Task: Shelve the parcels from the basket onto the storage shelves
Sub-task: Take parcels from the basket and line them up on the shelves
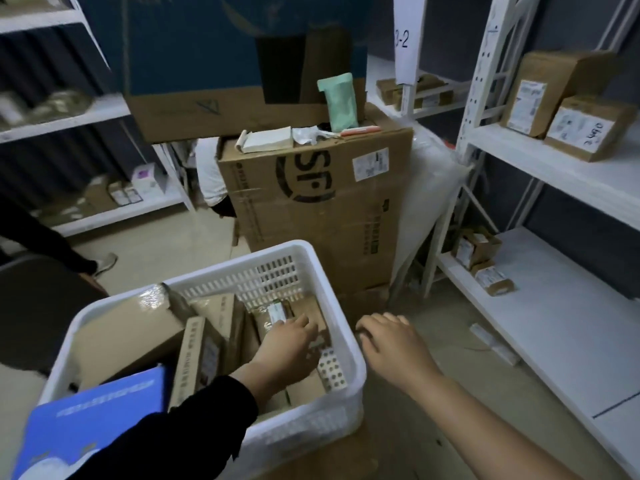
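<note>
A white plastic basket [332, 271] stands low in front of me, packed with several cardboard parcels and a blue box [97, 410] at its near left corner. My left hand [287, 344] reaches down into the basket's right side, its fingers on a small taped parcel with a white label [273, 315]; whether they grip it I cannot tell. My right hand [391, 344] hovers just outside the basket's right rim, fingers loosely curled and holding nothing. White storage shelves [554, 174] stand at the right, with labelled boxes [585, 129] on the upper level.
A tall stack of big cartons [318, 202] stands right behind the basket, with a green pouch [341, 102] on top. More shelves [86, 112] line the left wall. Another person's leg and shoe [104, 263] are at the left. Small parcels [478, 249] lie on the lower right shelf.
</note>
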